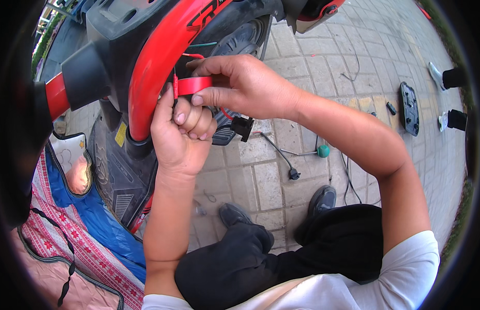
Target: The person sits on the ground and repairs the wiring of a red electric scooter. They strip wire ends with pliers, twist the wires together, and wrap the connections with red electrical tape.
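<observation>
My left hand is closed, with thumb and curled fingers pinching a thin wire that stands upright beside the scooter's curved red frame tube. Red tape is wrapped around part of that wire. Fingers and thumb of my right hand grip a roll of red electrical tape right next to the wire. A black connector on a red lead hangs just below my hands. More red and green wires run behind my right fingers. What lies inside my left palm is hidden.
On the paving lie a green-handled screwdriver, a cable with a black plug and a black panel. Another person's shoes are at the right edge. A patterned quilted cover drapes at the lower left, beside the scooter's footboard.
</observation>
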A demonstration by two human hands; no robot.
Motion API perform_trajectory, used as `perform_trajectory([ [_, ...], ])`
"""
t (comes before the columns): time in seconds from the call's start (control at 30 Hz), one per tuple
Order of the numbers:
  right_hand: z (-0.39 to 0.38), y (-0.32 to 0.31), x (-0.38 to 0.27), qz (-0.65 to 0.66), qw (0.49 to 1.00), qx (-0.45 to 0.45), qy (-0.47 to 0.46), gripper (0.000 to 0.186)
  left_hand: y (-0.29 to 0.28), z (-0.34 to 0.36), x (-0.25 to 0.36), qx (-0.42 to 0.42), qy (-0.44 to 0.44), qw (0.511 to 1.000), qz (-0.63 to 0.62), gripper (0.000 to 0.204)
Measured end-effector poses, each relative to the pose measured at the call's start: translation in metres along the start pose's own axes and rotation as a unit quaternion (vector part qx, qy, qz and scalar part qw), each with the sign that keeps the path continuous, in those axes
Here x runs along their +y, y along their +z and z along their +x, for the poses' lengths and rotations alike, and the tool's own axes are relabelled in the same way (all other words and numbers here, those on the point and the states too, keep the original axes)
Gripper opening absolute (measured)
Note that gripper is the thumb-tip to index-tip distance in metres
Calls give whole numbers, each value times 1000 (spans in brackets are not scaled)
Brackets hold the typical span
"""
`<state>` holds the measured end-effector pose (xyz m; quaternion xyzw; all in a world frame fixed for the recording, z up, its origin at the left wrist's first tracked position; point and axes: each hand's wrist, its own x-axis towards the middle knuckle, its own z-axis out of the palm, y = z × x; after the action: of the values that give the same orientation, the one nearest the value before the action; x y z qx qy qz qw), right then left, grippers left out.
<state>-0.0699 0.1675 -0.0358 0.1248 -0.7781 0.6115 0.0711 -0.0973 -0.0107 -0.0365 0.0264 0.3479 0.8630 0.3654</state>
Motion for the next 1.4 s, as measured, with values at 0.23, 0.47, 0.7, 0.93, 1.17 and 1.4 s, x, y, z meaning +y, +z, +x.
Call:
perform_trajectory([
  [0.23,-2,-12,-20,1,997,-25,69,32,-11,1,-10,68,162,961,214,37],
  [0.47,-19,-11,-25,-105,978,-25,-179,51,1,14,-41,147,368,835,383,19],
  [0.7,-31,10,-22,-296,925,35,-235,62,11,5,-57,62,237,943,227,35],
  [0.93,-27,-5,-14,-292,934,-24,-203,71,30,3,-39,72,140,981,111,59],
  [1.17,-23,-15,-29,42,998,-39,19,50,36,4,-31,41,87,995,34,54],
  [1.4,6,-12,1,36,999,8,5,34,19,13,-6,53,17,997,48,51],
])
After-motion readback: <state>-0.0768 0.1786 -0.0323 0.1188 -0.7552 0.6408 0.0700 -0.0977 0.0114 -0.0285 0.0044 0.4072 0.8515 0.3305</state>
